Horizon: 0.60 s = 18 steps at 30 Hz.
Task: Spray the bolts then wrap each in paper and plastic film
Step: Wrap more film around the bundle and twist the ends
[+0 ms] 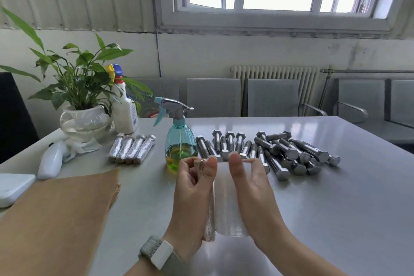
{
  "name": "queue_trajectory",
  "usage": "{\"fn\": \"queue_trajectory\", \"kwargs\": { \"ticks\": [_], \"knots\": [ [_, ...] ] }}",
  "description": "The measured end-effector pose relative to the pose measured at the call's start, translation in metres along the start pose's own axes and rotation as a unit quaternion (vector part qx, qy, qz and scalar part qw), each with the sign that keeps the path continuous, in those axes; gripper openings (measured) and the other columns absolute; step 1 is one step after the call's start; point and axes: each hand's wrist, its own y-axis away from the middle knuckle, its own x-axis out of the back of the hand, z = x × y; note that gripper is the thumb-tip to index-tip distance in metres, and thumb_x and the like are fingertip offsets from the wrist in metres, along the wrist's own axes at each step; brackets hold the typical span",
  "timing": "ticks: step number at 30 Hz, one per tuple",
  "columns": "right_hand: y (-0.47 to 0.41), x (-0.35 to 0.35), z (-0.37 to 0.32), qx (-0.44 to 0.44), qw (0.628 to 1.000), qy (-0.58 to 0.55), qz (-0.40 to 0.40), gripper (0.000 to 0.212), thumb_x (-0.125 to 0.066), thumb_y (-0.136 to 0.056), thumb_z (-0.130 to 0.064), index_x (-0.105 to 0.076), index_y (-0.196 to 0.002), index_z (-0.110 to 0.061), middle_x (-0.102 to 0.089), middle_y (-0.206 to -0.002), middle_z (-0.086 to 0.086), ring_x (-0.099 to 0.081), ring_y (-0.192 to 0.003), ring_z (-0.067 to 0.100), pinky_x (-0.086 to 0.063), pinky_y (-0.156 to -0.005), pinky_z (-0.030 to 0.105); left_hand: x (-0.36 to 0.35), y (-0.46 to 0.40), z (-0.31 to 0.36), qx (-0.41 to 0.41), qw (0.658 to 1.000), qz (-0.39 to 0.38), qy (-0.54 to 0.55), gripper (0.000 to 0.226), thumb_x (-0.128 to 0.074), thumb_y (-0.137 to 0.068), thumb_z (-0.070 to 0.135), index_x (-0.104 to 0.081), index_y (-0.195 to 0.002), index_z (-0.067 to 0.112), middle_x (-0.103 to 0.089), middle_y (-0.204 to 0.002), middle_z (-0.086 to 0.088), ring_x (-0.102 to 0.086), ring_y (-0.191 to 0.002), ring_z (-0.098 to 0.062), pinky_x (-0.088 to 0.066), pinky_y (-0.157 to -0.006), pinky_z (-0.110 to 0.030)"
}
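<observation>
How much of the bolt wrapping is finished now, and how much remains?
Done: four wrapped bolts lie in a row near the plant. In hand: the left hand holds a paper-wrapped bolt while both hands stretch plastic film; the right hand pinches its edge. Left: a large pile of bare bolts.

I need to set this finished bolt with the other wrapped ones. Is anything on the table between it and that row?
Nothing visible blocks it. From the bolt in the left hand to the wrapped row the table is bare; the spray bottle stands just right of that path.
</observation>
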Motion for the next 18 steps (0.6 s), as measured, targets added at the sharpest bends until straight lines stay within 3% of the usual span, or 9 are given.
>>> {"fn": "queue_trajectory", "kwargs": {
  "ticks": [3, 4, 7, 9, 11, 13, 15, 17, 18],
  "knots": [
    [0.001, -0.002, 0.001, -0.004, 1.000, 0.001, 0.019, 0.075, -0.036, -0.054, -0.102, -0.052, -0.093, -0.040, -0.068, -0.082, -0.022, -0.065, -0.073, -0.004, -0.049, -0.063, 0.017, -0.004, 0.005, 0.002, 0.033, 0.999, -0.031, 0.028, 0.058, -0.065, -0.077, 0.068, -0.062, -0.105, 0.016, -0.069, -0.101, -0.022, -0.067, -0.098, -0.042, -0.055, -0.086, -0.055],
    [0.002, -0.002, 0.001, -0.006, 1.000, 0.008, 0.025, 0.077, -0.036, -0.055, -0.101, -0.052, -0.095, -0.038, -0.066, -0.084, -0.026, -0.063, -0.076, -0.007, -0.047, -0.064, 0.017, -0.005, 0.006, 0.002, 0.054, 0.997, -0.035, 0.040, 0.058, -0.059, -0.084, 0.066, -0.063, -0.110, 0.014, -0.070, -0.105, -0.022, -0.067, -0.100, -0.041, -0.056, -0.085, -0.051],
    [0.002, -0.002, 0.002, -0.027, 0.999, -0.003, 0.028, 0.074, -0.046, -0.056, -0.095, -0.052, -0.100, -0.035, -0.067, -0.086, -0.025, -0.065, -0.077, -0.004, -0.049, -0.069, 0.027, -0.007, 0.005, 0.000, 0.099, 0.991, -0.038, 0.077, 0.047, -0.038, -0.099, 0.043, -0.065, -0.114, 0.008, -0.070, -0.106, -0.023, -0.069, -0.098, -0.035, -0.057, -0.074, -0.038],
    [-0.001, -0.001, 0.004, -0.058, 0.997, -0.043, 0.016, 0.078, -0.060, -0.052, -0.089, -0.053, -0.103, -0.031, -0.072, -0.088, -0.010, -0.071, -0.082, 0.007, -0.058, -0.074, 0.039, -0.006, 0.004, -0.004, 0.054, 0.997, -0.037, 0.033, 0.040, -0.033, -0.102, 0.029, -0.066, -0.112, 0.010, -0.072, -0.104, -0.017, -0.070, -0.097, -0.028, -0.057, -0.074, -0.033],
    [-0.004, 0.001, 0.002, -0.111, 0.990, -0.081, -0.011, 0.087, -0.070, -0.048, -0.083, -0.055, -0.110, -0.025, -0.073, -0.097, 0.005, -0.072, -0.090, 0.024, -0.057, -0.084, 0.054, -0.005, 0.002, -0.004, -0.006, 0.999, -0.039, -0.023, 0.035, -0.036, -0.104, 0.033, -0.067, -0.110, 0.018, -0.073, -0.102, -0.008, -0.070, -0.096, -0.020, -0.055, -0.074, -0.026],
    [-0.006, 0.002, 0.000, -0.139, 0.984, -0.102, -0.054, 0.090, -0.073, -0.053, -0.079, -0.059, -0.116, -0.016, -0.071, -0.105, 0.018, -0.070, -0.096, 0.036, -0.056, -0.085, 0.059, -0.003, 0.002, -0.003, -0.026, 0.997, -0.044, -0.061, 0.036, -0.043, -0.094, 0.046, -0.066, -0.108, 0.022, -0.073, -0.099, -0.001, -0.070, -0.094, -0.015, -0.055, -0.072, -0.023],
    [-0.007, 0.006, 0.001, -0.142, 0.980, -0.113, -0.086, 0.085, -0.070, -0.061, -0.076, -0.060, -0.119, -0.015, -0.071, -0.108, 0.014, -0.070, -0.099, 0.031, -0.059, -0.082, 0.051, 0.002, -0.001, -0.004, -0.036, 0.995, -0.041, -0.087, 0.037, -0.046, -0.088, 0.051, -0.066, -0.104, 0.025, -0.073, -0.095, -0.001, -0.070, -0.092, -0.016, -0.056, -0.074, -0.029],
    [-0.006, 0.007, 0.004, -0.132, 0.980, -0.108, -0.100, 0.073, -0.066, -0.065, -0.073, -0.059, -0.117, -0.021, -0.073, -0.101, -0.002, -0.071, -0.095, 0.015, -0.057, -0.073, 0.033, 0.006, -0.005, 0.000, -0.044, 0.994, -0.029, -0.094, 0.037, -0.047, -0.085, 0.055, -0.065, -0.100, 0.026, -0.072, -0.088, -0.004, -0.067, -0.083, -0.018, -0.055, -0.075, -0.037],
    [-0.005, 0.006, 0.005, -0.122, 0.982, -0.104, -0.103, 0.067, -0.066, -0.066, -0.069, -0.058, -0.115, -0.023, -0.073, -0.097, -0.006, -0.071, -0.091, 0.009, -0.054, -0.069, 0.025, 0.007, -0.007, 0.000, -0.046, 0.994, -0.018, -0.093, 0.037, -0.049, -0.083, 0.056, -0.064, -0.098, 0.025, -0.070, -0.083, -0.001, -0.063, -0.077, -0.016, -0.055, -0.072, -0.035]
  ]
}}
